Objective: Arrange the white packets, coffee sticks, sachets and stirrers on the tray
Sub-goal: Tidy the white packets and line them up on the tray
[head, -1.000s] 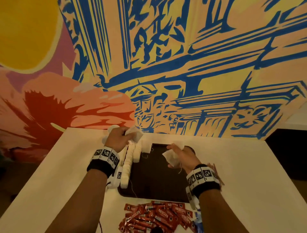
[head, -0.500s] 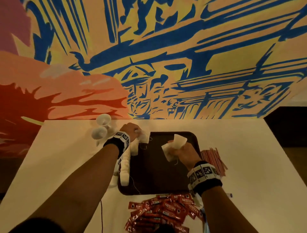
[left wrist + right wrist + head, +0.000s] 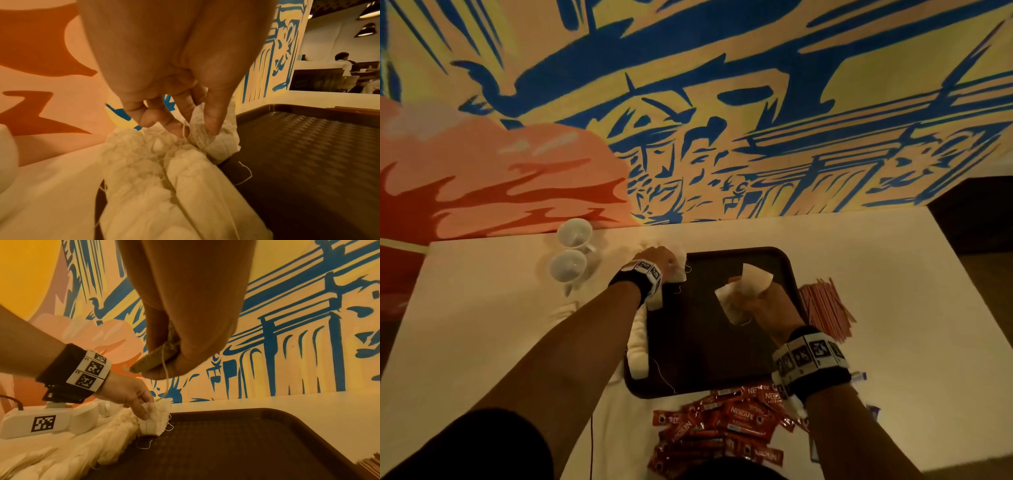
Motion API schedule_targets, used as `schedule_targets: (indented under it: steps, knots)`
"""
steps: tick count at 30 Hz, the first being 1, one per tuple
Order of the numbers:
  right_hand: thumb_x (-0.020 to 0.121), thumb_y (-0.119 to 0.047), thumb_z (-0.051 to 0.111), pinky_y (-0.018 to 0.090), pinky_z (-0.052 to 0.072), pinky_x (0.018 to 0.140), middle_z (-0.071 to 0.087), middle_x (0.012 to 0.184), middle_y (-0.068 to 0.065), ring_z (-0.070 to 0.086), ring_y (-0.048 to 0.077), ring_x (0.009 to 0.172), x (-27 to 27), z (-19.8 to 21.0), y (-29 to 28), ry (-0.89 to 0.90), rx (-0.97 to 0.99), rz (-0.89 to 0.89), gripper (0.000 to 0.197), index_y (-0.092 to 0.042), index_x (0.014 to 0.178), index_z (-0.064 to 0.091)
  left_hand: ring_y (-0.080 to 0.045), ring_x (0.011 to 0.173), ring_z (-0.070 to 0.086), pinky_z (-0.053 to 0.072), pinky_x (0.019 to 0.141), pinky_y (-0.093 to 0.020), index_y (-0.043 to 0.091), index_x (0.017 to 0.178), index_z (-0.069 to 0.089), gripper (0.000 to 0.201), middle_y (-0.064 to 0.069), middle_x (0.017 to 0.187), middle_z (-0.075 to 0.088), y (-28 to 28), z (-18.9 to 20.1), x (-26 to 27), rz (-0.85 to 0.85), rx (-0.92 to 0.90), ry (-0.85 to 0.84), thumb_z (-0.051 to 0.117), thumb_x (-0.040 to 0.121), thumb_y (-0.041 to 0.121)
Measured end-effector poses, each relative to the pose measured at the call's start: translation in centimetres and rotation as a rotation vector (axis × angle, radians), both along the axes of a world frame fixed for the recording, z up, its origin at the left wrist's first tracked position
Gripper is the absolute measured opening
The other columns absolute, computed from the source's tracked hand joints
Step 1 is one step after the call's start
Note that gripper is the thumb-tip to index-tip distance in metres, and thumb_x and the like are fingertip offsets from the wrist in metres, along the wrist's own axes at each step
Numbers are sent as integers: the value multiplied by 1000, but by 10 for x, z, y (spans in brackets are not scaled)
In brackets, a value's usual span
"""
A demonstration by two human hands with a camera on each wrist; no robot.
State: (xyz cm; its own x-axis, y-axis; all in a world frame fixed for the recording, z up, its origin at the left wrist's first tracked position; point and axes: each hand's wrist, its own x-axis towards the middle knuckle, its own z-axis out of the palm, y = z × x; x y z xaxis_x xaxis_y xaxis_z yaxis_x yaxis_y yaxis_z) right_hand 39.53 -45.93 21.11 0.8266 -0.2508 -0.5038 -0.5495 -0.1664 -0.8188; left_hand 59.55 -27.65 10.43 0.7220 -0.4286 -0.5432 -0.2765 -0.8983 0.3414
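- Pale rectangular table pushed against a painted wall mural of blue lines on yellow, with orange and red shapes at the left.
- Dark brown textured plastic tray at the middle of the table, rounded corners, raised rim; most of its floor bare.
- Row of white crumpled paper packets with loose threads along the tray's left edge, running from the near left corner toward the far left corner; seen close in the left wrist view.
- Left hand at the tray's far left corner, thumb and fingers pinching one white packet that stands at the far end of the row, touching its neighbours.
- Right hand raised above the tray's right half, fingers curled round a few flat white packets, one thread dangling below.
- Bundle of thin pink stirrers on the table just beside the tray's right edge.
- Heap of red Nescafe coffee sticks on the table by the tray's near edge, touching it.
- Small blue sachets partly hidden behind the right wrist, near the table's near edge.
- Two white cups near the table's far left edge, beside the wall.
- Wide bare table surface at the right and the left of the tray.
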Motion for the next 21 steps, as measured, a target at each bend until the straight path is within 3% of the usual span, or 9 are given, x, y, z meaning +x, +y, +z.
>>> schedule_targets:
  steps: [5, 10, 14, 21]
  knots:
    - [97, -13, 66, 48, 56, 97, 67, 115, 4, 66, 23, 110, -5, -2, -1, 5, 18, -8, 22, -28, 112, 63, -26, 104, 65, 53, 88, -34, 38, 105, 70, 26, 1, 119, 69, 1, -16, 7, 10, 45, -44, 58, 87, 24]
    - [97, -10, 65, 41, 59, 89, 67, 109, 0, 67, 16, 101, -11, 1, -2, -17, 54, -14, 23, -22, 116, 63, -31, 115, 60, 50, 101, -40, 36, 110, 71, 32, -4, 125, 66, 1, 2, 2, -30, 33, -97, 60, 88, 16]
    - [96, -7, 66, 39, 59, 87, 68, 111, 2, 68, 20, 105, -15, 3, -4, -38, 60, -20, 24, -24, 114, 65, -28, 125, 50, 41, 108, -43, 34, 115, 68, 41, 0, 130, 62, 3, 19, -1, -4, 4, -127, 53, 88, 6]
    - [93, -5, 69, 38, 59, 85, 68, 113, 5, 66, 22, 109, -24, 17, -7, -112, 128, -51, 25, -23, 109, 67, -23, 120, 55, 47, 103, -42, 34, 116, 65, 33, 4, 122, 66, 12, 61, -19, 311, -189, -254, 59, 90, 15]
